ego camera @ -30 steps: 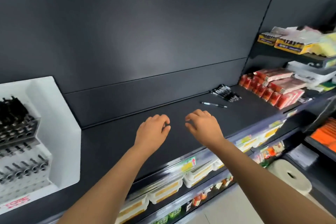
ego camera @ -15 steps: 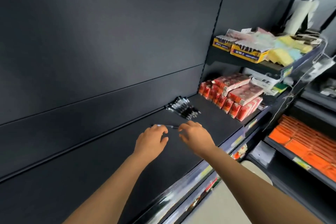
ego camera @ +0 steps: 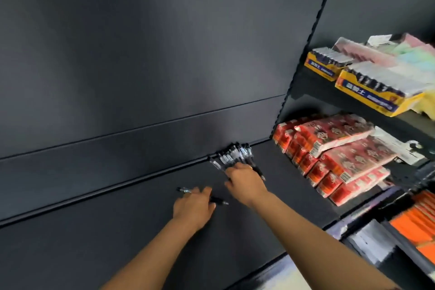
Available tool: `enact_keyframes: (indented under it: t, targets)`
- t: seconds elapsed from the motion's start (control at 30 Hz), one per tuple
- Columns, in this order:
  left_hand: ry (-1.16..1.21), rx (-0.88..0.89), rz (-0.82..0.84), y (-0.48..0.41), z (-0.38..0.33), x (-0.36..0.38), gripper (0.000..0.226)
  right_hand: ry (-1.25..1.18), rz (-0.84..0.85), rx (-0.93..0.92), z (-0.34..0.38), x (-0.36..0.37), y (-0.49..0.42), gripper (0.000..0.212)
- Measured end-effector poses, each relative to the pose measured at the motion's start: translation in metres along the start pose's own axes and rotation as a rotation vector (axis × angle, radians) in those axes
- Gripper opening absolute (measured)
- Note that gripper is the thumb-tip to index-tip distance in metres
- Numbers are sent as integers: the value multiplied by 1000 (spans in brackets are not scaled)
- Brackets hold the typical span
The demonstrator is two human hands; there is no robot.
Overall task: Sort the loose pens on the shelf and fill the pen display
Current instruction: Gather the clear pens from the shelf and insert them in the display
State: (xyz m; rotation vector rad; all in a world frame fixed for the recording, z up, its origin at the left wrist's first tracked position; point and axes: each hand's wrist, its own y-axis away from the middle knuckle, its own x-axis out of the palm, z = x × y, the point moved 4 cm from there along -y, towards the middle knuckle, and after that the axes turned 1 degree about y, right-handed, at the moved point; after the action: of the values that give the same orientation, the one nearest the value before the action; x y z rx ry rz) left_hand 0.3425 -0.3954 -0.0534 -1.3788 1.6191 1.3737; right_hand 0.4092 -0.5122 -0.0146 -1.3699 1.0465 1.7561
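Gathering stage, judged from how the hands sit. Dark shelf [ego camera: 94, 254] runs left to right; the pen display is not in view, so its fill level cannot be noted.

Left hand [ego camera: 193, 206] lies palm down over a single black pen [ego camera: 221, 202]. The pen rests flat on the shelf, apart from the others, and both its ends show either side of the hand. Fingers are bent down over the barrel, but blur hides whether they pinch it or only cover it: cannot tell. Probable reason for the cover: to pin the stray so it does not roll before lifting.

Just right and farther back, right hand [ego camera: 246, 182] reaches into the pile of black pens [ego camera: 231, 154]. The pile lies fanned against the back panel [ego camera: 164, 77], which stops the barrels rolling. Its fingers are buried among the near ends; closed or spread, cannot tell.

Farther right are stacked red packets [ego camera: 334, 146], well apart from the pens. Above them, yellow battery boxes [ego camera: 367, 94] sit on a higher shelf.

Risk: round barrels may scatter if raked.
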Motion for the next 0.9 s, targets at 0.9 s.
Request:
enact_keyframes:
  t: [0.9]
  targets:
    - [419, -499, -272, -18, 11, 7, 43, -262, 232, -204, 22, 37, -59, 29]
